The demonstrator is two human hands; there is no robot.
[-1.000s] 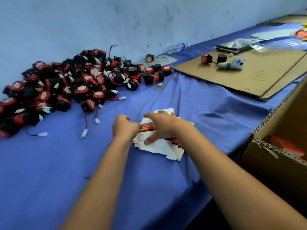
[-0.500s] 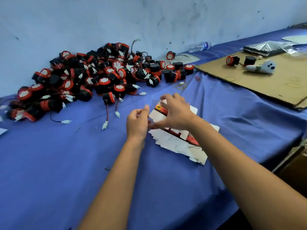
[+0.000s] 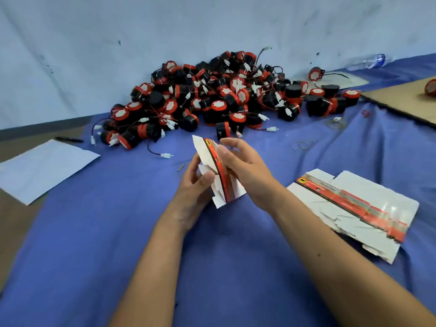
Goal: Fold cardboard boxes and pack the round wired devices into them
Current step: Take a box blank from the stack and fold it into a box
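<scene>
— Where, the box blank?

— Flat box blank (image 3: 218, 172), white with a red and black stripe, lifted off the blue cloth (image 3: 94, 244) and stood on edge between both hands, roughly mid-frame, just in front of the pile.

— Held how?

— Left hand (image 3: 192, 187) curled round the near white side, thumb pressed on a flap. Right hand (image 3: 245, 172) gripping the far side, fingers bent over the top edge beside the stripe.

— More blanks?

— Stack of flat blanks (image 3: 354, 208) lying to the right on the cloth, fanned a little, same red stripe, well apart from the hands.

— And the devices?

— Heap of round wired devices (image 3: 224, 100) piled against the pale wall (image 3: 165, 27) behind the hands: black bodies, red rims, white connectors on thin wires trailing toward the front. One stray device (image 3: 315, 73) off to the right of the heap.

— Beyond that?

— White sheet (image 3: 40, 171) at far left with a black pen (image 3: 68, 139) just behind it. Brown cardboard (image 3: 405, 102) at the right edge. Clear plastic bottle (image 3: 366, 61) lying by the wall, top right.
</scene>
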